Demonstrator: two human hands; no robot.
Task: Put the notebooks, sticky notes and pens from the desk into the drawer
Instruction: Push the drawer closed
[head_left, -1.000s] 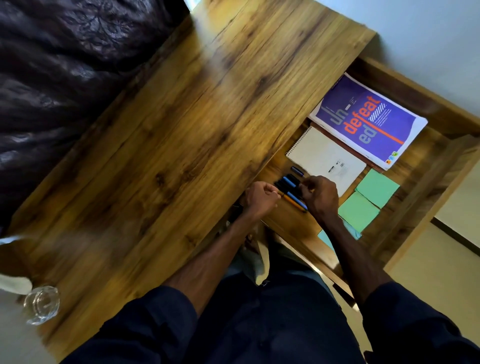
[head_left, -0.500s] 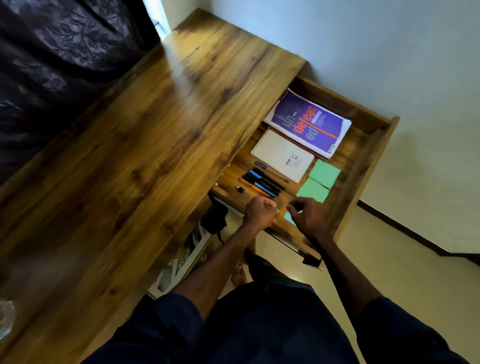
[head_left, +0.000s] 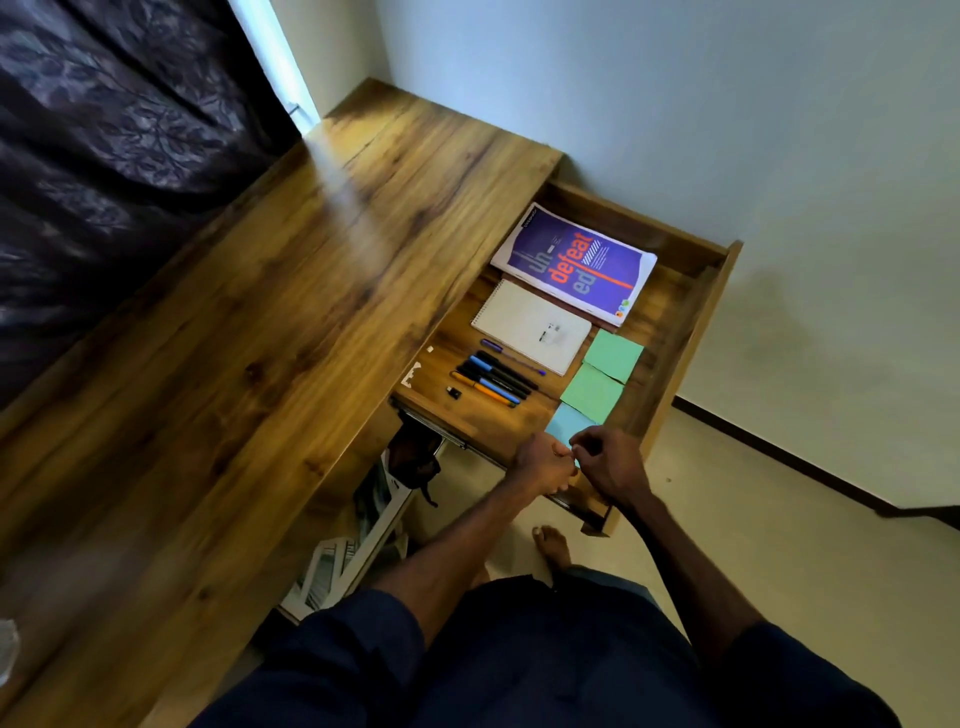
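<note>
A brown wood grain is shown on the desk (head_left: 270, 332) and the drawer (head_left: 691, 291). The far notebook (head_left: 574, 262) is coloured purple with orange lettering, the nearer notebook (head_left: 532, 326) white. Two sticky notes (head_left: 602, 376) are coloured green, one sticky pad (head_left: 563, 423) light blue; the curtain (head_left: 104, 130), far left, is patterned dark with leaves.

My desk (head_left: 291, 332) is wood-grain board with a smooth, slightly glossy top that catches window glare. The drawer (head_left: 691, 291) beside it has the same grain, duller inside. In the drawer, the purple notebook (head_left: 571, 262) has a glossy printed cover; the spiral notebook (head_left: 530, 325) looks matt paper. The sticky notes (head_left: 613, 356) are matt paper too (green and blue). The pens (head_left: 493, 378) look smooth plastic.
</note>
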